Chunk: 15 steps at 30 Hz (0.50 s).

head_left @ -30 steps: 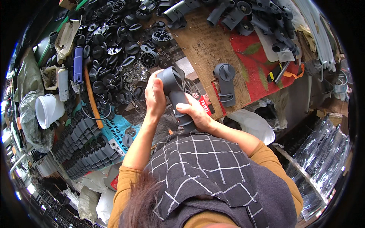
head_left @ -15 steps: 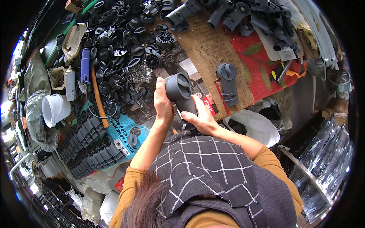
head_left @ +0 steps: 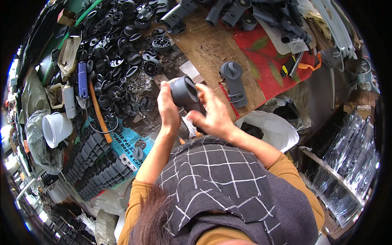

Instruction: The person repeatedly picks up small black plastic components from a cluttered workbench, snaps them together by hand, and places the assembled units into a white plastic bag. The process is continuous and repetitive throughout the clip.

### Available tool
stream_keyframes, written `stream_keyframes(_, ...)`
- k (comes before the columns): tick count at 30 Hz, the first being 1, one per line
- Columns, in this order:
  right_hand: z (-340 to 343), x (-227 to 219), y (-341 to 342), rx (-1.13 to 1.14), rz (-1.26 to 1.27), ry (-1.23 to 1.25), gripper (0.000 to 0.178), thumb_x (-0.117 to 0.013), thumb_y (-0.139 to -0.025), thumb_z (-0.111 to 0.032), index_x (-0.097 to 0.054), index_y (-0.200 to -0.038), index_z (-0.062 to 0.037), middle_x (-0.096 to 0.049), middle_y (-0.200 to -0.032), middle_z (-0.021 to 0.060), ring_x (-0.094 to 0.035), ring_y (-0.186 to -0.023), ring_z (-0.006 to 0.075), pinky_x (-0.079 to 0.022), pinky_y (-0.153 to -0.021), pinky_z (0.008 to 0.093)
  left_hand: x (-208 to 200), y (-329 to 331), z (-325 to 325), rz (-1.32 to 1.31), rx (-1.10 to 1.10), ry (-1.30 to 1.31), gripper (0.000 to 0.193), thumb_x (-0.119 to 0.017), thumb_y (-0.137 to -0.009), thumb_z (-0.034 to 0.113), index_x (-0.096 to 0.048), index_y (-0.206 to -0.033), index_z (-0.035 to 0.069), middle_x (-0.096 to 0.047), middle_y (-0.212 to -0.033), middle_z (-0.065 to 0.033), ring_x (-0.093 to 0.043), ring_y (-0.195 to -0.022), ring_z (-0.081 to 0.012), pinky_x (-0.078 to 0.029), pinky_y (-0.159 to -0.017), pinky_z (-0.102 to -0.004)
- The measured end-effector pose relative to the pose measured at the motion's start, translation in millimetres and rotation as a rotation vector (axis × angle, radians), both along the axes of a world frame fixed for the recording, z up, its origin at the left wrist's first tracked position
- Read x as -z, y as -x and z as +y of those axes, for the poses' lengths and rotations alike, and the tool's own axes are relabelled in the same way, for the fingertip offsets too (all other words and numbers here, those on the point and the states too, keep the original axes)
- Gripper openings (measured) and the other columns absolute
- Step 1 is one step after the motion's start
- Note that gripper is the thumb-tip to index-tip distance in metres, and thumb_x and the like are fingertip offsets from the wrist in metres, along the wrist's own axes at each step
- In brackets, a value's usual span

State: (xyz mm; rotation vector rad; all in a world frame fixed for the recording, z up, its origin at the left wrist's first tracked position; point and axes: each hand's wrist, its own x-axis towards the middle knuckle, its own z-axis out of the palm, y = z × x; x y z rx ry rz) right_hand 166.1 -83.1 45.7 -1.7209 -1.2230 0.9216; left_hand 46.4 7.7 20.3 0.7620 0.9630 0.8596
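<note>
My left hand (head_left: 168,112) is closed round a dark grey plastic housing (head_left: 179,93) with a round head. A ridged round cap (head_left: 190,86) sits on the head's right side, and a stubby handle part runs down toward my apron. My right hand (head_left: 216,116) is beside that handle, slightly blurred, its fingers curved and spread apart from the thumb. Whether its fingertips touch the housing is hard to see. On the brown board to the right lies another grey housing (head_left: 234,83) with a round cap at its top.
A heap of dark caps and wheels (head_left: 118,61) covers the bench's left side. Rows of grey housings (head_left: 96,163) lie on a blue bag. More housings (head_left: 232,12) are piled at the back. A purple tool (head_left: 83,79), an orange stick (head_left: 99,114) and a white bucket (head_left: 57,128) stand left.
My right hand has loosened from the handle part and its fingers have lifted and spread. My left hand still holds the housing. The whole view has shifted slightly.
</note>
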Motion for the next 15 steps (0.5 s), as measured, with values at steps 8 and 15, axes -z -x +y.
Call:
stream_keyframes(8,-15.6,8.2,7.4,0.003,0.187,-0.006,0.086,-0.073,-0.078,-0.020,-0.024,-0.146,-0.0029,-0.052,-0.128,0.0217,-0.055,-0.113,0.0305,-0.044,-0.096,0.0379,3.0,-1.3,6.1,0.052,0.075,0.169,0.050,-0.041,-0.095,0.050,-0.062,-0.103,0.005,-0.066,-0.092,-0.0057,-0.063,-0.085,-0.0148,-0.048,-0.079,-0.0302)
stream_keyframes(15,-25.0,27.0,-14.2,0.161,0.506,0.036,0.042,-0.066,-0.089,-0.025,-0.057,-0.121,0.0016,-0.062,-0.111,0.0124,-0.061,-0.097,0.0188,-0.051,-0.083,0.0320,-9.7,-7.7,-9.0,0.130,0.248,-0.199,0.084,-0.089,-0.062,0.018,-0.041,-0.130,0.008,-0.050,-0.115,-0.0114,-0.050,-0.108,-0.0187,-0.045,-0.090,-0.0354)
